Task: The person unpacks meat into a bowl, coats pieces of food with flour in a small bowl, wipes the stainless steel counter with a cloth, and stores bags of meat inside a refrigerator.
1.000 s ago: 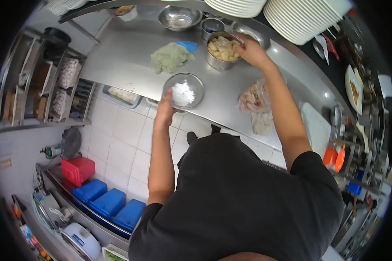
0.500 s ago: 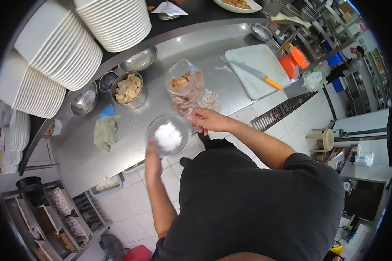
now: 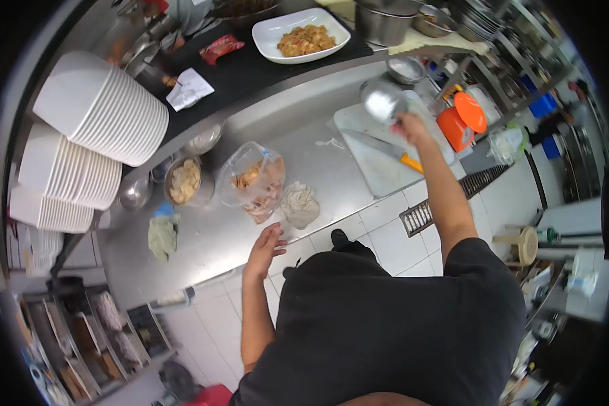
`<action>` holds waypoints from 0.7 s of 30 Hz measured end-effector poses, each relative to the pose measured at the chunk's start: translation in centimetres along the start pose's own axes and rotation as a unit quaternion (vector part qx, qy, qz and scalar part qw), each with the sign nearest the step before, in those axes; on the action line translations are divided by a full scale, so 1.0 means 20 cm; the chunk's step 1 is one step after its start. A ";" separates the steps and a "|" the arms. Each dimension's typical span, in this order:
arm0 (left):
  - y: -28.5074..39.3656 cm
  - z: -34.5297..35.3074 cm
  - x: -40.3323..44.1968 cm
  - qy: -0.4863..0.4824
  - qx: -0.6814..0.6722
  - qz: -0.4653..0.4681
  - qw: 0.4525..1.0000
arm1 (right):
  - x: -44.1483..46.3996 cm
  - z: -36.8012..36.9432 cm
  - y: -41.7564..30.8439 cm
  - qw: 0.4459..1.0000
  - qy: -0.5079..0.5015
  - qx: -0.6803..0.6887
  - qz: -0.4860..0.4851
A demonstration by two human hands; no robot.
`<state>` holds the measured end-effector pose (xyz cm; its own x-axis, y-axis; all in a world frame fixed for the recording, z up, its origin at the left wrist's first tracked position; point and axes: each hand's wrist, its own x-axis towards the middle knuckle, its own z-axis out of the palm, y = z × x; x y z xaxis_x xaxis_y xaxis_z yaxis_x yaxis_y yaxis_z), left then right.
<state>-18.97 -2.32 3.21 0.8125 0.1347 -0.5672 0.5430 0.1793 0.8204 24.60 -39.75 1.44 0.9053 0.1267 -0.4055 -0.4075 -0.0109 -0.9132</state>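
A bowl of white powder [image 3: 384,101] hangs over the far end of the white cutting board [image 3: 379,166], its rim gripped by my right hand [image 3: 409,127]. Under that arm, a knife with an orange handle [image 3: 411,162] lies on the board. My left hand [image 3: 265,247] is empty, its fingers apart, at the counter's front edge. Just beyond it are a crumpled cloth [image 3: 300,206] and a clear plastic bag [image 3: 240,177] with brownish food pieces inside. A metal pot [image 3: 199,191] of pale chunks stands farther left.
An orange scale [image 3: 459,128] stands right of the board, and a metal bowl [image 3: 406,70] behind it. A greenish cloth [image 3: 162,235] lies at left. Stacked white dishes [image 3: 108,108] and a plate of food [image 3: 267,40] occupy the raised shelf.
My right hand has taken the bowl of powder from my left and carried it right, over the cutting board. The left hand has let go. The view has shifted.
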 end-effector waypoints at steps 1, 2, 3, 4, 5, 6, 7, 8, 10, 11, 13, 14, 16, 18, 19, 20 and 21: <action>-0.03 0.02 0.01 0.026 -0.002 -0.020 0.999 | 0.22 -0.11 -0.05 0.997 0.033 -0.067 -0.031; -0.06 0.04 0.00 0.060 -0.010 -0.041 0.997 | 0.61 -0.29 0.04 0.995 0.034 -0.018 -0.096; -0.05 0.07 -0.03 0.086 -0.008 -0.037 0.996 | 0.97 -0.45 0.12 0.986 0.030 0.029 -0.159; -0.05 0.09 -0.04 0.103 -0.003 -0.032 0.994 | 1.07 -0.44 0.00 0.986 0.036 0.108 -0.121; -0.04 0.10 -0.05 0.118 0.007 -0.031 0.992 | 1.19 -0.45 -0.12 0.978 0.050 0.184 -0.078; -0.01 0.12 -0.07 0.128 0.019 -0.033 0.991 | 1.32 -0.46 -0.18 0.970 0.067 0.208 -0.107; -0.01 0.13 -0.08 0.149 0.014 -0.031 0.988 | 1.45 -0.51 -0.24 0.954 0.049 0.291 -0.049; 0.00 0.14 -0.09 0.165 0.013 -0.024 0.986 | 1.47 -0.50 -0.25 0.951 0.038 0.298 -0.070; 0.05 0.15 -0.09 0.265 0.045 -0.004 0.963 | 1.44 -0.38 -0.26 0.946 0.069 0.305 -0.083; -0.03 0.11 -0.02 0.331 0.117 0.072 0.934 | 1.35 -0.34 -0.23 0.947 0.068 0.301 -0.087; -0.05 0.03 0.08 0.421 0.194 0.160 0.871 | 1.28 -0.24 -0.07 0.957 -0.009 0.270 -0.105; 0.04 0.00 0.11 0.450 0.199 0.172 0.854 | 1.04 -0.03 -0.06 0.979 0.044 0.180 -0.089; 0.16 -0.09 0.21 0.475 0.353 0.238 0.770 | 0.84 0.22 0.12 0.988 -0.126 0.065 -0.053; 0.27 -0.12 0.32 0.480 0.323 0.264 0.772 | 0.22 0.66 0.21 0.979 -0.200 0.025 -0.034; 0.30 -0.16 0.37 0.462 0.353 0.296 0.758 | 0.08 0.79 0.33 0.936 -0.330 -0.065 -0.099; 0.32 -0.20 0.43 0.442 0.382 0.329 0.742 | -0.13 0.98 0.39 0.924 -0.325 -0.166 -0.111; 0.29 -0.24 0.52 0.412 0.380 0.345 0.753 | -0.38 1.14 0.38 0.889 -0.310 -0.303 -0.146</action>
<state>-8.41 4.79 1.78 0.7188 0.5562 0.4170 0.2721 -0.7771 0.5675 11.88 -18.24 -1.50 0.6453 0.7325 -0.2170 0.1441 -0.3956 -0.9070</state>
